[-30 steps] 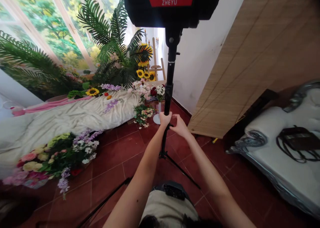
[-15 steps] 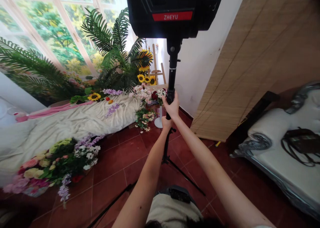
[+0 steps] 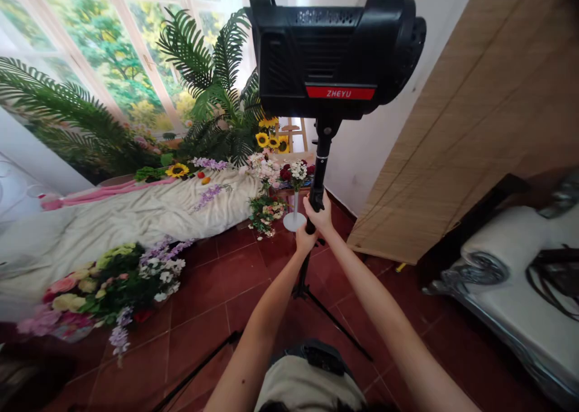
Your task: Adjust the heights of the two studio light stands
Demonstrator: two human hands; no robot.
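Observation:
A black studio light (image 3: 325, 62) with a red ZHEYU label sits on top of a black light stand (image 3: 321, 169), whose legs spread on the floor below. My right hand (image 3: 322, 215) is closed around the pole at the joint collar. Just beneath it, my left hand (image 3: 306, 240) wraps round the same pole. Both arms reach straight forward from my body. Fingers on the pole's far side are partly hidden.
Left lies a cream cloth-draped platform (image 3: 149, 210) with flowers along it; a flower arrangement (image 3: 104, 285) sits on the tiled floor. Palm leaves (image 3: 226, 86) stand by the window. A bamboo screen (image 3: 407, 158) and a white ornate sofa (image 3: 511, 279) are right.
The studio light has come down and shows more of its body. Both hands have moved down and slightly right with the pole still in them. My view has shifted a little.

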